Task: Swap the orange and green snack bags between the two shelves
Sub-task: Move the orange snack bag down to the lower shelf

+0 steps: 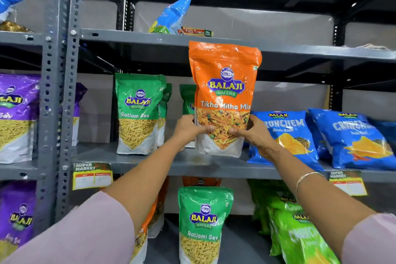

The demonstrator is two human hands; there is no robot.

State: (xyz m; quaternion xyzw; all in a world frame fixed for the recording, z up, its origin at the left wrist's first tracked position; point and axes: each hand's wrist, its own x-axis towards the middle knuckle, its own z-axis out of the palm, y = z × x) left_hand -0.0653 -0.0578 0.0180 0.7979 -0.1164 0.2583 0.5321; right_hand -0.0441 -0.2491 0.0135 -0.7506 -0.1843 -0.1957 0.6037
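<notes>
An orange Tikha Mitha Mix bag (224,83) stands upright at the front of the middle shelf (171,166), its base at the shelf surface. My left hand (188,127) grips its lower left side and my right hand (251,129) grips its lower right side. Green Ratlami Sev bags (138,111) stand on the same shelf to the left, and one more green bag (187,98) is partly hidden behind the orange one. On the lower shelf a green Ratlami Sev bag (202,224) stands upright, with orange bags (154,212) partly hidden behind my left arm.
Blue Crunchem bags (351,137) lean on the middle shelf at the right. Purple bags (16,115) fill the left bay beyond the grey upright post (62,92). Light green bags (300,233) lie at lower right. A blue bag (173,16) sits on the top shelf.
</notes>
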